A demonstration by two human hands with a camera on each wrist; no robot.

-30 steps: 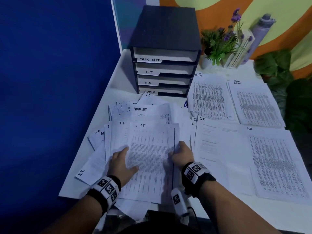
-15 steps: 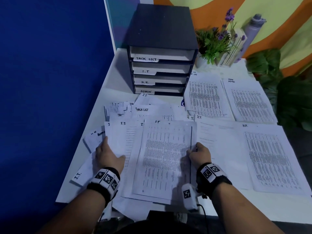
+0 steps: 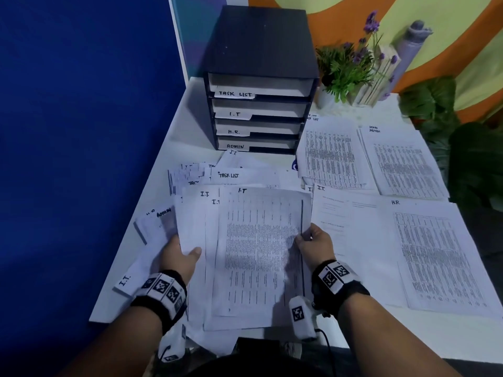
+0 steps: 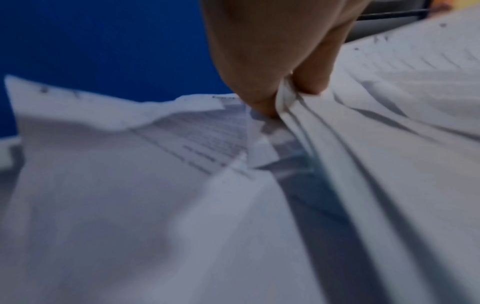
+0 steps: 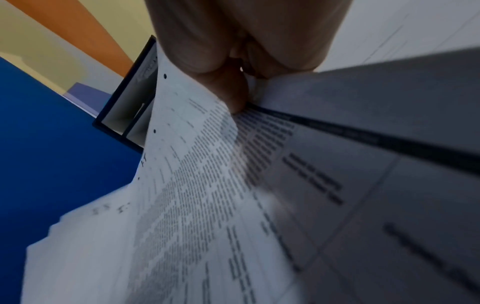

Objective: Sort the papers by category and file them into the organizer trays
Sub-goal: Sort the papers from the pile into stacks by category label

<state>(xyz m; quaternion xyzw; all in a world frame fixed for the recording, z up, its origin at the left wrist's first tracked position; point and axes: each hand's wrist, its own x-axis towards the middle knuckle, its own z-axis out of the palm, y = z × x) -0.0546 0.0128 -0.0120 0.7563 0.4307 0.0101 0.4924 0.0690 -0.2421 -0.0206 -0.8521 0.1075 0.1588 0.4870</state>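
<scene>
A stack of white sheets marked I.T. [image 3: 258, 254] is held over the near part of the table. My left hand [image 3: 181, 255] pinches its left edge, thumb on top [image 4: 280, 92]. My right hand [image 3: 310, 242] pinches its right edge by the dark printed line [image 5: 241, 94]. A black organizer [image 3: 261, 85] stands at the back with four trays labelled TASK LIST, I.T., H.R. and ADMIN. Loose mixed papers [image 3: 228, 176] lie between the stack and the organizer.
Sorted piles lie on the white table [image 3: 190, 110]: task list [image 3: 330, 153], admin [image 3: 402, 161], I.T. [image 3: 345, 229] and H.R. [image 3: 435, 257]. A potted plant [image 3: 345, 69] and a grey bottle [image 3: 408, 47] stand at the back right. A blue wall [image 3: 81, 131] runs along the left.
Both hands went from lying on the sheets to pinching the stack's side edges. The stack shifted right and lifted off the pile.
</scene>
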